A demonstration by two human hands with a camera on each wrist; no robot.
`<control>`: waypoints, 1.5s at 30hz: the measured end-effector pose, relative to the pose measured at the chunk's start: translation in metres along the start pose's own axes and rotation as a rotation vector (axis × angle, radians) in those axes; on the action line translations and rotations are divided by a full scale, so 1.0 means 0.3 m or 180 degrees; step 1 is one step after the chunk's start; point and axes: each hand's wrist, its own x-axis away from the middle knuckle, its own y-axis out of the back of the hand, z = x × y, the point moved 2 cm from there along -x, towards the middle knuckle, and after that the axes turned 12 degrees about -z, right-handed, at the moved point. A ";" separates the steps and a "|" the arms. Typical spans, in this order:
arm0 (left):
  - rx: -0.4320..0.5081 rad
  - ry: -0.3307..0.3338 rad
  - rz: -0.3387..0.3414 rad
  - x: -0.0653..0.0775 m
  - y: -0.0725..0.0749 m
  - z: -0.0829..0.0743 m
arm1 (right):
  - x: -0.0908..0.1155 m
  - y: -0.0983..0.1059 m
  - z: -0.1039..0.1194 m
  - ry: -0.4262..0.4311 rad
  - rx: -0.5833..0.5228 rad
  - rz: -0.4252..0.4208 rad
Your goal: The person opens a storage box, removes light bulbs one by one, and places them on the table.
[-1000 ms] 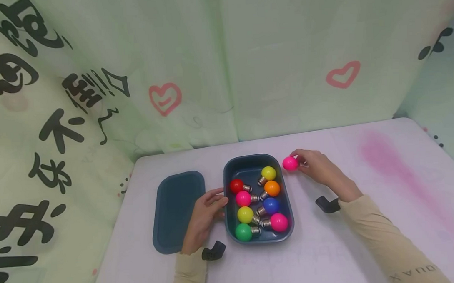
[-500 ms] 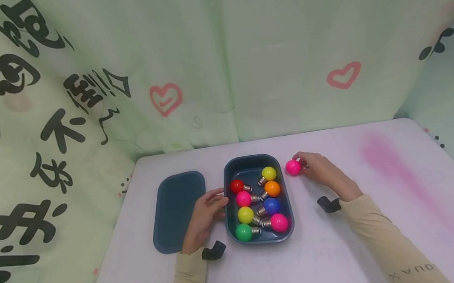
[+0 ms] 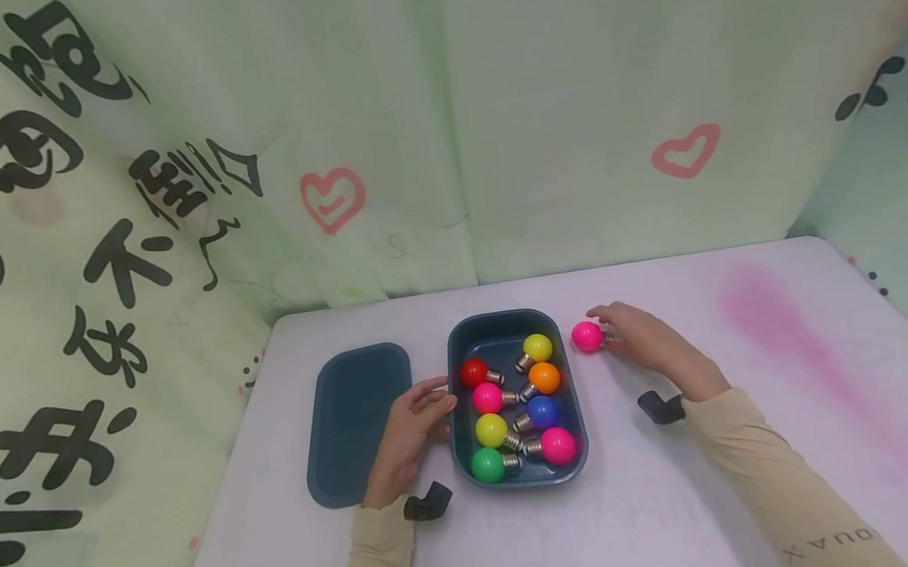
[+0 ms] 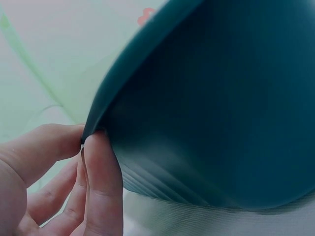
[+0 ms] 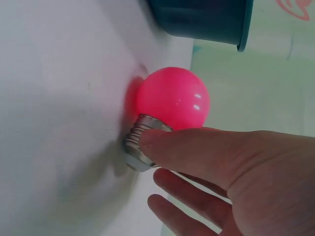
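A pink light bulb (image 3: 587, 336) lies on the table just right of the blue container (image 3: 521, 482). My right hand (image 3: 639, 337) is over its metal base; the index finger extends past the globe with a gap showing. In the right wrist view, the thumb (image 5: 167, 146) overlaps the screw base (image 5: 140, 142), and the other fingers are spread apart. My left hand (image 3: 407, 439) pinches the container's left rim (image 4: 93, 115) between thumb and finger. Inside the container lie several bulbs, including a red bulb (image 3: 473, 372), an orange bulb (image 3: 544, 378) and a green bulb (image 3: 487, 465).
A flat dark blue lid (image 3: 360, 424) lies left of the container. The table (image 3: 657, 518) has a pale cloth with a pink stain at right. A green curtain (image 3: 554, 146) hangs behind the table's far edge.
The pink bulb came slightly down and right onto the table, then stayed put. My right hand's fingers have loosened around it, showing more of its base. The left hand has not moved.
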 end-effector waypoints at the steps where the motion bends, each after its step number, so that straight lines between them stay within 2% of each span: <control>1: 0.0005 -0.0003 0.0005 0.000 0.000 0.001 | 0.001 0.003 0.003 0.0026 0.0014 -0.0013; 6: 0.0000 0.0008 0.0008 0.001 -0.001 0.000 | 0.006 0.017 0.023 0.0136 0.0086 -0.0074; 18: 0.0004 0.0028 -0.0019 0.007 -0.005 0.000 | 0.005 0.035 0.076 0.0121 0.0251 -0.0028; 25: 0.0021 0.0039 -0.0013 0.010 -0.006 -0.003 | -0.005 0.045 0.117 -0.0048 0.0035 0.0113; 36: 0.0010 0.0007 0.0011 -0.001 -0.006 0.007 | -0.028 0.031 0.184 0.0211 -0.0137 -0.0115; 45: 0.0028 0.0048 0.0008 -0.003 -0.001 0.001 | -0.046 -0.004 0.258 0.0303 -0.0269 -0.0068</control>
